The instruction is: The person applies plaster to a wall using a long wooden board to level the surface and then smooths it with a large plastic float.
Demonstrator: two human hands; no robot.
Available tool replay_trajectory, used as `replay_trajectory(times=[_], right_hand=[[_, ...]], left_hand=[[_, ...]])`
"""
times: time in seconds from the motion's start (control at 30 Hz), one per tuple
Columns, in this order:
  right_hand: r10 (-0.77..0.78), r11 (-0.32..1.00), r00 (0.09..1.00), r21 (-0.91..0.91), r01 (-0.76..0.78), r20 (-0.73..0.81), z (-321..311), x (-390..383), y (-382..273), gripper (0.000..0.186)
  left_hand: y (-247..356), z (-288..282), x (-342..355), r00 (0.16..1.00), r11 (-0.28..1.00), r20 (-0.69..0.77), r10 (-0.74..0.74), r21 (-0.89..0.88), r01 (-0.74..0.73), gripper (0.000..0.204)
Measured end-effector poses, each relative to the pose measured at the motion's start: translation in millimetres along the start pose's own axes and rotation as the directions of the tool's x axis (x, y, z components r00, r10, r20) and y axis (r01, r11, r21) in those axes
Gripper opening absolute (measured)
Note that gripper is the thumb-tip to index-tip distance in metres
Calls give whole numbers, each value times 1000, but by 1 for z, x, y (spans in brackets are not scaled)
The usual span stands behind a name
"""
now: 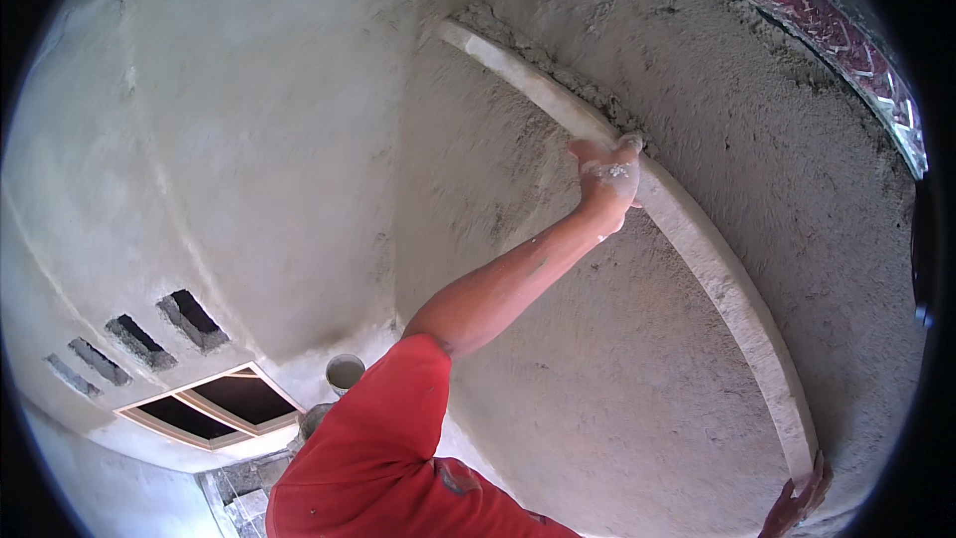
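- Head view: person in a red shirt (383, 458) stands at a rough grey plastered wall (558, 359), both arms up on a long pale straightedge (697, 239).
- Straightedge runs diagonally from upper centre of the frame to lower right, lying flat against the wet plaster; it looks bowed from the fisheye.
- Left hand (607, 174), right of centre and spattered with plaster, is clamped on the straightedge about midway along, fingers hooked over its upper edge.
- Right hand (797, 506), lower right corner, sits at the bottom end of the straightedge, fingers curled onto it; partly cut off by the frame rim, but it looks like a grip.
- Crumbly mortar ridge (543, 65) piles along the upper edge of the straightedge above the left hand.
- Left half of frame: smoother plastered wall (249, 120) with three slot vents (134, 339) and a framed opening (209, 403) lower left.
- Small round pipe end (345, 372) shows just above the shoulder.
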State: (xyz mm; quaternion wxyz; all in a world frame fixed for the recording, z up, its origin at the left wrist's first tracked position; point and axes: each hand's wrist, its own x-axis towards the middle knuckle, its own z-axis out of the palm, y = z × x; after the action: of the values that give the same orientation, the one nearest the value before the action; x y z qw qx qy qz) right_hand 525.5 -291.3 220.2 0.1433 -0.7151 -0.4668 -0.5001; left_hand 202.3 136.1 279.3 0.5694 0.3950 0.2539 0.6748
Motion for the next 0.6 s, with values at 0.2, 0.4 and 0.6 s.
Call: replay_trajectory(times=[0.2,0.4,0.6], right_hand=[[-14,999,999,39,15,-32,-1,7,-1,62],[2,999,998,-35,-5,-70,-2,-1,5,63],[-27,1000,995,-12,26,-98,8,-14,23,60]], left_hand=[[6,1,-8,998,999,42,-48,-10,48,96],[11,-1,-18,994,988,104,-37,-143,52,68],[-14,-20,-33,984,943,58,166,-303,-141,26]])
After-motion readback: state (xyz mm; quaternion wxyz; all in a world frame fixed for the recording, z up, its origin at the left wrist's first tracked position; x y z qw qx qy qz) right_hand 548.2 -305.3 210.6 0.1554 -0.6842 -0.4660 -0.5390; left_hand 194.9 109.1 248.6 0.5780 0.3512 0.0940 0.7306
